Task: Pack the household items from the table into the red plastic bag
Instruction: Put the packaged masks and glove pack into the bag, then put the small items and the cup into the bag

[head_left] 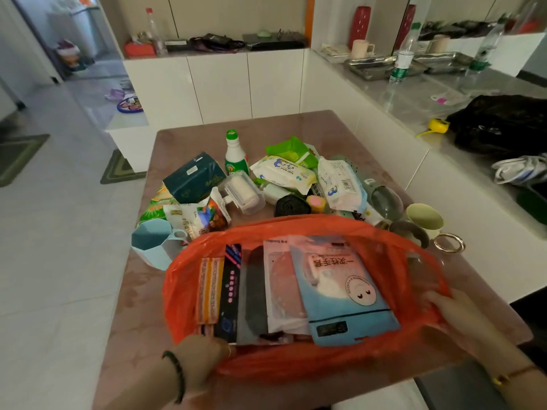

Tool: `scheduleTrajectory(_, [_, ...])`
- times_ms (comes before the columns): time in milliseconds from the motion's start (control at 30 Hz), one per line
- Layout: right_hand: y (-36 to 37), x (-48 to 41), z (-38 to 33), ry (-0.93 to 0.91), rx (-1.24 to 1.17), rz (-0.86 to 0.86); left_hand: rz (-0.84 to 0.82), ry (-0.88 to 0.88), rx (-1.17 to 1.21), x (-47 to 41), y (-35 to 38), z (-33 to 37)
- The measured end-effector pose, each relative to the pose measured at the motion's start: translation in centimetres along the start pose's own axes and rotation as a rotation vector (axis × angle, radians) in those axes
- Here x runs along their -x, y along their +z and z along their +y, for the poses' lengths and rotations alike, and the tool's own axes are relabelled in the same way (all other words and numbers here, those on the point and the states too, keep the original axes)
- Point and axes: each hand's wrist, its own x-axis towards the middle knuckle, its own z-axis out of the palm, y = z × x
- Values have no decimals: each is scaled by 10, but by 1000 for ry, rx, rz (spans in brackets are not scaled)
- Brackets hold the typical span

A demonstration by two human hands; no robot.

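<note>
Both hands, left hand (201,355) and right hand (453,316), pinch the crinkly red plastic bag (183,279) open by its near rim over flat glossy packets (340,288).

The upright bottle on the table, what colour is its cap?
Green, on a white bottle; the head view shows it.

right hand (455,315) fingers behind red bag (189,279) film, flat packets' lower ends buried

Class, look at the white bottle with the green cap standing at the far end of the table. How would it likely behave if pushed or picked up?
The white plastic bottle with the green cap stands upright, tall and narrow, so a push near the top would probably tip it. Once down, its round body would likely roll. It looks rigid, so it should hold its shape when gripped.
</note>
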Motion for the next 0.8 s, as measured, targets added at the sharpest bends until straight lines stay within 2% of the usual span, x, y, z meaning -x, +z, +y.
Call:
scheduleTrajectory(100, [-3,2,-20,-121,109,125,-38,-21,27,0,11,1])
scheduleTrajectory(167, [-2,1,-27,-198,193,149,-46,-50,100,2,13,3])
scheduleTrajectory(267, [4,6,-42,-261,274,53,-26,-24,187,8,2,1])
scheduleTrajectory(333, [13,23,-59,-377,415,30,23,1,195,19,-9,-5])
scheduleTrajectory(400, [22,38,-75,-500,753,86,111,21,233,34,-22,-9])
scheduleTrajectory(433, [29,43,-83,-510,905,188,192,-10,300,40,-28,-14])
scheduleTrajectory(467, [40,54,-92,-560,955,287,316,-55,407,44,-34,-20])
scheduleTrajectory(500, [54,60,-98,-642,892,335,493,-91,509,45,-38,-28])
scheduleTrajectory(533, [75,67,-105,-757,802,299,685,-133,585,43,-41,-40])
scheduleTrajectory(567, [103,76,-114,-851,688,176,864,-203,636,38,-42,-55])
scheduleTrajectory(633, [162,84,-123,-893,548,-179,1072,-415,724,24,-51,-82])
scheduleTrajectory(700, [223,76,-124,-863,553,-420,1057,-630,831,8,-61,-109])
scheduleTrajectory(800, [299,63,-123,-881,694,-570,895,-751,862,-11,-61,-143])
